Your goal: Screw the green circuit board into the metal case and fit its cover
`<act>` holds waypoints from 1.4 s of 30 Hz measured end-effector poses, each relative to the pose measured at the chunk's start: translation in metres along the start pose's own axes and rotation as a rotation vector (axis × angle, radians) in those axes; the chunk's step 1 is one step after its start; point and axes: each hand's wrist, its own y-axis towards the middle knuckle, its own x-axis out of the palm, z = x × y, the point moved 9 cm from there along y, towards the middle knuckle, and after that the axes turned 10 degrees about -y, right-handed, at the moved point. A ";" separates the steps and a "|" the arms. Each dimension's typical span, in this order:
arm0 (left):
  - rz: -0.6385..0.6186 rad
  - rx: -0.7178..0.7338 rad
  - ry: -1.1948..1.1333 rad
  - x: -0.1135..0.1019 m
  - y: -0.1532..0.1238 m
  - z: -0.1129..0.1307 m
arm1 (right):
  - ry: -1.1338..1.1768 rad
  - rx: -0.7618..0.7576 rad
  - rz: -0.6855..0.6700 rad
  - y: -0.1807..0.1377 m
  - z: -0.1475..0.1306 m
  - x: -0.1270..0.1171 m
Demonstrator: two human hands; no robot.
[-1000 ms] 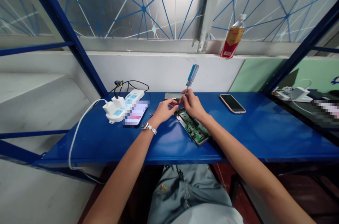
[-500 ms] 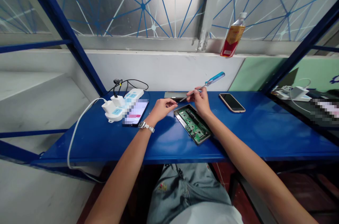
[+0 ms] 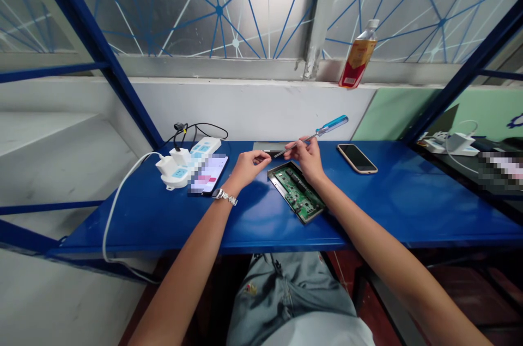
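Observation:
My right hand (image 3: pixel 307 159) grips a screwdriver (image 3: pixel 332 125) by its metal shaft, the blue handle pointing up and to the right. The shaft's tip slants down left toward my left hand (image 3: pixel 252 166). The thumb and fingers of that hand are pinched together; whatever lies between them is too small to make out. Just below the two hands a green circuit board (image 3: pixel 297 190) sits in a shallow metal case (image 3: pixel 283 198) on the blue table. Behind my hands lies a flat grey panel (image 3: pixel 261 146), partly covered by them.
To the left are a white power strip (image 3: pixel 210 144) with plugs and cables, and a phone with a lit screen (image 3: pixel 210 174). A dark-screened phone (image 3: pixel 357 158) lies to the right. A drink bottle (image 3: pixel 359 57) stands on the ledge, and blue frame posts (image 3: pixel 133 101) flank the table.
The screwdriver tip and handle have dropped very slightly. My left hand has shifted a little left, its fingertips now curled closer together. The board and case stay put.

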 end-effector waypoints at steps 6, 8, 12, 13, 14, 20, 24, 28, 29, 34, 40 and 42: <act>-0.083 0.001 -0.029 0.010 -0.002 0.000 | 0.104 0.066 -0.061 -0.014 0.002 -0.007; -0.116 -0.002 -0.034 0.015 -0.003 0.003 | 0.140 0.068 -0.050 -0.018 0.000 -0.011; -0.159 0.000 0.018 0.021 -0.010 0.012 | 0.198 0.071 0.013 -0.024 -0.004 -0.028; -0.171 0.004 0.050 0.021 -0.013 0.014 | 0.203 0.078 0.025 -0.025 -0.004 -0.034; -0.187 0.010 0.096 0.020 -0.017 0.016 | 0.199 0.085 0.039 -0.026 -0.004 -0.042; -0.187 0.032 0.574 -0.011 -0.047 0.016 | 0.107 0.095 0.075 -0.045 -0.004 -0.095; -0.202 -0.043 0.697 -0.036 -0.058 0.003 | 0.056 0.088 0.099 -0.059 -0.005 -0.117; -0.188 -0.066 0.736 -0.047 -0.061 -0.002 | 0.040 0.101 0.100 -0.066 -0.005 -0.121; -0.186 -0.076 0.738 -0.048 -0.061 -0.003 | 0.040 0.106 0.100 -0.067 -0.005 -0.120; -0.185 -0.158 0.772 -0.049 -0.059 -0.012 | 0.039 0.130 0.092 -0.069 -0.003 -0.118; -0.170 -0.232 0.788 -0.049 -0.053 -0.021 | 0.046 0.145 0.079 -0.070 -0.001 -0.116; -0.156 -0.220 0.776 -0.050 -0.052 -0.022 | 0.047 0.145 0.080 -0.070 -0.001 -0.116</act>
